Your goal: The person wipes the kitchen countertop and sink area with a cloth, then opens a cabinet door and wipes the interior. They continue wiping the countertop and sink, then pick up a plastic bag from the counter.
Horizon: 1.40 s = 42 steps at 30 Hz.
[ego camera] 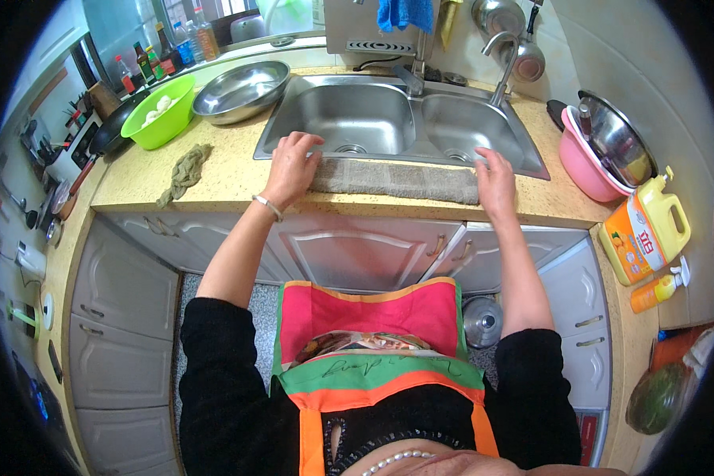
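Note:
A folded grey-brown towel lies along the front edge of the steel double sink. At its left end rests my left hand, fingers bent over the sink's front rim; whether they pinch the towel is unclear. My right hand is at the towel's right end, its thumb and fingers close to the corner, and its grip cannot be told either. Both basins show bare metal and drains. A twisted olive-green cloth lies on the counter left of my left hand.
Left of the sink stand a steel bowl, a green basin with white pieces, and a black pan. To the right are a pink basin holding a steel bowl, a yellow detergent jug and a spray bottle.

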Motion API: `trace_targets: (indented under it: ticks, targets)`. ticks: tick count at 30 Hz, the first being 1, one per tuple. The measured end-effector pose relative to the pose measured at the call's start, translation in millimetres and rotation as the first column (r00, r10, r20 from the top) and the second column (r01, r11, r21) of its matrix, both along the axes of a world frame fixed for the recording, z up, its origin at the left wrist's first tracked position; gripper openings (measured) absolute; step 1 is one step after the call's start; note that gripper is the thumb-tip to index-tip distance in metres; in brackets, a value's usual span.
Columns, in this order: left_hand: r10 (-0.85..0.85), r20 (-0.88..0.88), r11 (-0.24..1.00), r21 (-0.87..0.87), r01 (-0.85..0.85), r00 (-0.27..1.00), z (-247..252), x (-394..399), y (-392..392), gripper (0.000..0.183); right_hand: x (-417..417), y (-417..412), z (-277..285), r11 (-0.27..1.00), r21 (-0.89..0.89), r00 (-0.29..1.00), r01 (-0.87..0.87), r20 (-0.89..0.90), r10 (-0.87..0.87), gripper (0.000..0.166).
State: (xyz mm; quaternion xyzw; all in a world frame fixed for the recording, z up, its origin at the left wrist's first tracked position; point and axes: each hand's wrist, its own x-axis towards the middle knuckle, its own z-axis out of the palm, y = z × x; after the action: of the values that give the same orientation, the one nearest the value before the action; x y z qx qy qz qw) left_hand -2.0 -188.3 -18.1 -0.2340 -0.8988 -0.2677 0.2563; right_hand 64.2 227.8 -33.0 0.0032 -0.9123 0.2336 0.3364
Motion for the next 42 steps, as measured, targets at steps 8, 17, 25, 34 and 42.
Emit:
trace_targets:
  ticks: [8,17,25,34,42]
  targets:
    - [-0.112,0.13,0.837,-0.522,0.164,0.985,-14,44,21,0.084,47,-78,1,0.85,0.425,0.926,-0.31,0.336,0.169,0.072]
    - [-0.165,-0.123,0.833,-0.549,0.072,0.978,4,59,56,0.085,46,-66,-4,0.821,0.503,0.958,-0.272,0.22,0.183,0.073]
    - [-0.345,0.05,0.778,-0.543,0.316,0.937,-13,53,112,0.088,48,-53,-4,0.836,0.465,0.954,-0.292,0.202,0.221,0.07]
    - [-0.411,0.067,0.751,-0.54,0.38,0.909,-9,50,151,0.089,56,-6,-6,0.837,0.489,0.964,-0.244,0.213,0.157,0.074]
    - [-0.454,0.001,0.795,-0.45,0.406,0.891,-27,43,184,0.091,71,18,-3,0.865,0.473,0.966,-0.165,0.254,0.045,0.075]
